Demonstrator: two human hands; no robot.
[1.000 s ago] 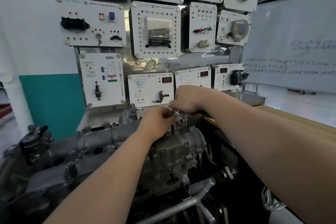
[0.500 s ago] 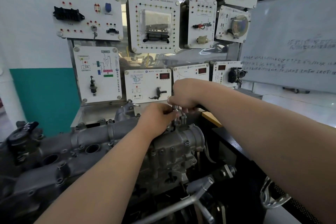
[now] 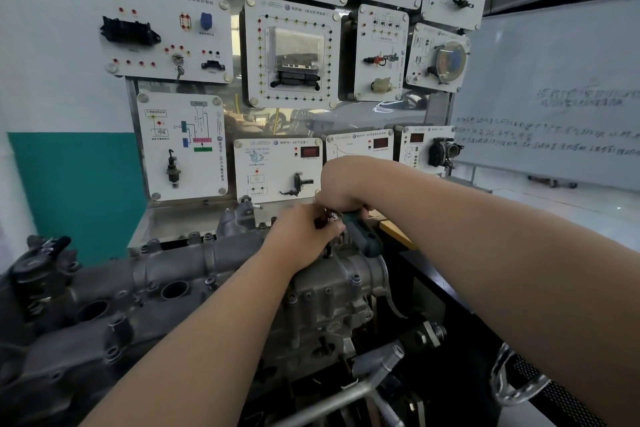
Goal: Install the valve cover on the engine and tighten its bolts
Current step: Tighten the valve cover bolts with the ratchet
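Observation:
The grey valve cover (image 3: 180,267) lies along the top of the engine (image 3: 332,302), running from lower left to centre. At its far right end both hands meet over a bolt spot. My right hand (image 3: 341,185) grips the top of a green-handled ratchet (image 3: 363,236), whose handle slants down to the right. My left hand (image 3: 304,236) pinches the dark shaft under the ratchet head, right above the cover. The bolt itself is hidden by my fingers. Small bolts (image 3: 207,236) stand along the cover's far edge.
A training board of white panels (image 3: 277,170) with sensors stands close behind the engine. A whiteboard (image 3: 554,97) is at the right. Metal pipes (image 3: 374,378) and a braided hose (image 3: 512,388) sit below the engine's right end. A black cap assembly (image 3: 38,260) is at far left.
The view has tilted down slightly. My hands stay at the same spot on the cover; the ratchet's green handle has come into sight below my right hand.

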